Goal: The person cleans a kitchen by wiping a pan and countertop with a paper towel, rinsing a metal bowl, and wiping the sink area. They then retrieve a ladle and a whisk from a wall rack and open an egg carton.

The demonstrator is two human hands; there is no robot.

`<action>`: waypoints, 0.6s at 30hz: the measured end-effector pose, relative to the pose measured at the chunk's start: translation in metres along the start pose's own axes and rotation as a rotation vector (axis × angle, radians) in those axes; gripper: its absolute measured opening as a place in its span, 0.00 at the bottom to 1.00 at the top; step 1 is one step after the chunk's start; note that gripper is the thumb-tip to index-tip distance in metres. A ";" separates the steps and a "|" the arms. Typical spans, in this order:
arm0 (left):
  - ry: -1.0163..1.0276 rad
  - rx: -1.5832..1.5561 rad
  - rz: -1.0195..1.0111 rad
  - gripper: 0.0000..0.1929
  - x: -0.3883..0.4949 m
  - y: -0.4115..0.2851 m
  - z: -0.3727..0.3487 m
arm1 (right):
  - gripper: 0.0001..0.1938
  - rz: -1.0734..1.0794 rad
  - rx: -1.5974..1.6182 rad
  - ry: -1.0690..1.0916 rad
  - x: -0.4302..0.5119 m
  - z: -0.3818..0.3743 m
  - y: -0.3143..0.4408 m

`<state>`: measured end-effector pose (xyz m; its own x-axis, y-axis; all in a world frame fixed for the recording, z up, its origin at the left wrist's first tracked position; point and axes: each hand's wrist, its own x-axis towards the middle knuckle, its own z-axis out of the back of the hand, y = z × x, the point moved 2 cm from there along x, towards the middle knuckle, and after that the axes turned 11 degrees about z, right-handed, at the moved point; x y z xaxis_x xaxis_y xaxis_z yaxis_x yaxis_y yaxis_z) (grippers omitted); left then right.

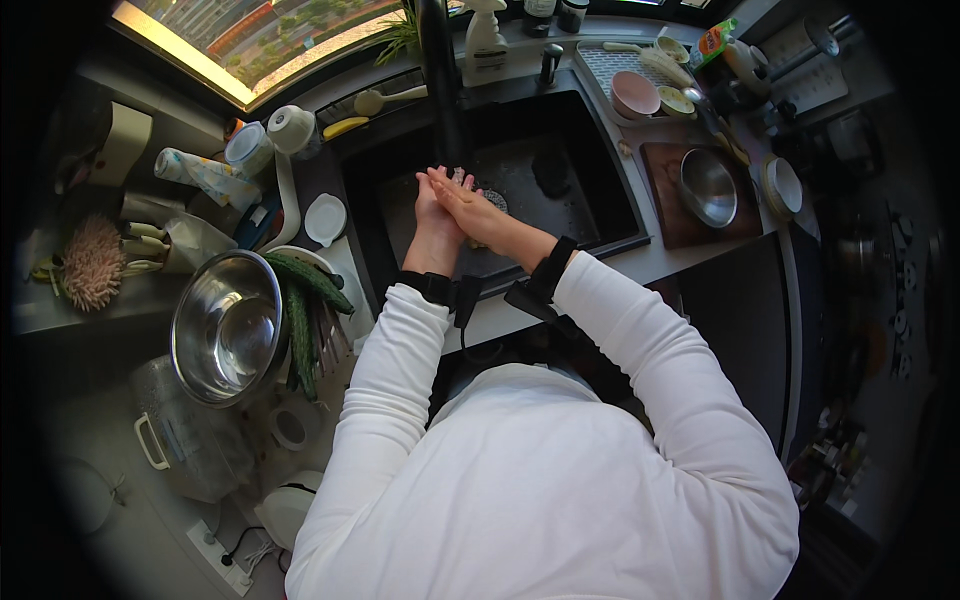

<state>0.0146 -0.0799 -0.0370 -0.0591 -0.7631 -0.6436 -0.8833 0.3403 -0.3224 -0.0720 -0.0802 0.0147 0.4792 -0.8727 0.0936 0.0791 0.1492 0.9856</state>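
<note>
Over the black sink (577, 139), my left hand (436, 221) and my right hand (480, 217) are laid palm against palm, fingers pointing to the far side. The right hand lies across the left one. A small pale patch shows near the fingertips; whether it is a thing held or part of a finger I cannot tell. Just above the fingertips, the dark faucet (442, 82) reaches over the basin. Partly hidden behind the right hand is the sink's drain strainer (495, 199). A dark object (551, 174) rests on the basin floor farther right.
Left of the sink stand a large steel bowl (227, 330), cucumbers (300, 330) and a white lid (325, 219). To the right, a smaller steel bowl (708, 187) sits on a wooden cutting board (660, 217). Behind that, a draining tray (592, 67) carries a pink bowl (634, 95).
</note>
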 end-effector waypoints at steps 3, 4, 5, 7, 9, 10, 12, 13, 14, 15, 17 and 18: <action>0.191 -0.077 0.057 0.26 -0.015 0.022 -0.010 | 0.30 -0.215 0.265 -0.051 -0.001 -0.001 -0.011; 0.220 -0.067 0.135 0.22 -0.022 0.029 -0.011 | 0.31 -0.270 0.297 -0.112 -0.003 -0.005 -0.012; 0.146 0.012 0.112 0.24 -0.026 0.025 -0.010 | 0.32 -0.340 0.312 -0.048 0.000 -0.004 -0.010; -0.042 0.159 0.069 0.32 -0.034 0.014 -0.006 | 0.33 -0.416 0.214 0.068 -0.002 -0.008 -0.003; 0.008 0.113 0.026 0.30 -0.040 0.008 -0.006 | 0.35 -0.402 0.265 -0.019 -0.004 -0.009 0.007; 0.075 0.138 0.071 0.28 -0.042 0.013 -0.008 | 0.36 -0.438 0.345 -0.064 -0.003 -0.003 0.011; 0.148 0.192 0.107 0.25 -0.043 0.017 -0.009 | 0.39 -0.607 0.442 -0.064 -0.008 -0.002 0.015; 0.070 0.185 0.083 0.25 -0.042 0.017 -0.006 | 0.38 -0.597 0.375 0.028 -0.008 -0.003 0.018; -0.006 0.177 0.060 0.25 -0.040 0.014 -0.003 | 0.37 -0.552 0.304 0.057 -0.009 -0.001 0.019; -0.057 0.177 0.003 0.25 -0.037 0.009 0.000 | 0.35 -0.523 0.273 0.118 -0.009 -0.001 0.019; -0.178 0.108 0.031 0.28 -0.030 -0.011 0.007 | 0.30 -0.369 0.168 0.183 -0.007 0.003 0.019; -0.079 0.069 0.082 0.26 -0.029 -0.014 0.006 | 0.28 -0.272 0.090 0.145 -0.002 0.009 0.018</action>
<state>0.0317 -0.0592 -0.0181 -0.0906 -0.6867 -0.7212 -0.8429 0.4386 -0.3117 -0.0795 -0.0803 0.0336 0.5716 -0.7984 -0.1895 0.1470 -0.1275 0.9809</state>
